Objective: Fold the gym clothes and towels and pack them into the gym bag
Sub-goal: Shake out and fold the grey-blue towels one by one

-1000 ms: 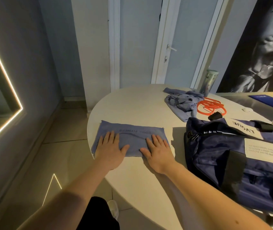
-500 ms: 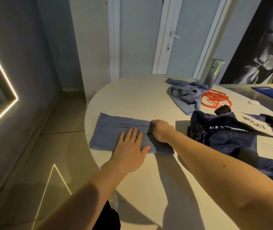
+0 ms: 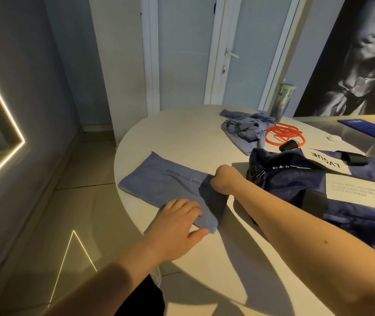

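Centre frame on the round white table, the right hand is pinching the flat blue microfibre towel at its far right edge, the left hand gripping its near corner: a fold is apparently starting. Next, that end needs carrying leftward evenly.

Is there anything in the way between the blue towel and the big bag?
Nothing visible. The left hand and right hand hold the towel. The bag sits right beside it, with only bare table and the right forearm between.
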`<state>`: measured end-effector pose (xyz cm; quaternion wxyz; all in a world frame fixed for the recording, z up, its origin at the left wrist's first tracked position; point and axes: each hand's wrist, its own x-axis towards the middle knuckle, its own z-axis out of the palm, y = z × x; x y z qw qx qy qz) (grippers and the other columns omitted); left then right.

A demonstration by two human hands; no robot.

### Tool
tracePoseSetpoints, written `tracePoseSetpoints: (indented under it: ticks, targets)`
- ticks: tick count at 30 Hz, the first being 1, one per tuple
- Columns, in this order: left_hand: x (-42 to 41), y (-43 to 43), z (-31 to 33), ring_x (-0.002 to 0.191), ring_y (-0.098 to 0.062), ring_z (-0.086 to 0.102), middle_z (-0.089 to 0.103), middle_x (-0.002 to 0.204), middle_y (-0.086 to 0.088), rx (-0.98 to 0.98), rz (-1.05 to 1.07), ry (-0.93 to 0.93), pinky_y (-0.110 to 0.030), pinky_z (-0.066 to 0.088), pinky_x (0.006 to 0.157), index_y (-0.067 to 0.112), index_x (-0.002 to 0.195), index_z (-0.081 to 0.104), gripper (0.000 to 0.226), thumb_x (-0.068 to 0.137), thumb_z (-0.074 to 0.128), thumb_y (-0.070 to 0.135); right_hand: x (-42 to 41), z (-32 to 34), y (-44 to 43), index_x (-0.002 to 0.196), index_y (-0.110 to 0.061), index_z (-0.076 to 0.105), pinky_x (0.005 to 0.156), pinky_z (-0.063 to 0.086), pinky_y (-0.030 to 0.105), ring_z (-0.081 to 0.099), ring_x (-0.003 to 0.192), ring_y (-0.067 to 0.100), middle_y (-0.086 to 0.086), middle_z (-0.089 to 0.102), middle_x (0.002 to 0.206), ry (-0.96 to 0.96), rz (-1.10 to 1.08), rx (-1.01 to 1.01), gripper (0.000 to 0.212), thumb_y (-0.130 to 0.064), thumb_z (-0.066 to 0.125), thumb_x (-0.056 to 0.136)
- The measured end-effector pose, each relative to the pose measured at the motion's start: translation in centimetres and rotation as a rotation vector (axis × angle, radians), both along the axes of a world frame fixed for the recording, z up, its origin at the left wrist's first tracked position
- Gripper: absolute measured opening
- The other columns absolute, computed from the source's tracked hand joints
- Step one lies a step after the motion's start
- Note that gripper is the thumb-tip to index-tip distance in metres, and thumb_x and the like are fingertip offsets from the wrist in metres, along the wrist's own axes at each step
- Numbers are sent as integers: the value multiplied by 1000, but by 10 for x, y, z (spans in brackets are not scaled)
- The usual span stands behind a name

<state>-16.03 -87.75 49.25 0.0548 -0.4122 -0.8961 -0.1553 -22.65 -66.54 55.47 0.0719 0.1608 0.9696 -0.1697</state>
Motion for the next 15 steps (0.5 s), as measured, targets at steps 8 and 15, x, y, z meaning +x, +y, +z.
tracePoseSetpoints:
  ticks: [8, 15]
  targets:
    - [36, -58, -8, 129, -1, 32, 40, 136, 18, 14, -103, -39, -20, 17, 116, 27, 126, 51, 76, 68, 73, 71, 100, -3, -11, 114, -3, 55, 63, 63, 47, 72, 70, 36, 20, 64, 105, -21, -26, -429, 23, -17, 62, 97]
    - [40, -70, -30, 111, -16, 55, 57, 120, 5, 138, -165, 216, -28, 36, 105, 19, 114, 64, 41, 77, 81, 20, 149, -14, -12, 131, -5, 36, 53, 52, 38, 54, 50, 30, 21, 64, 68, -65, 74, -786, 40, -10, 61, 100]
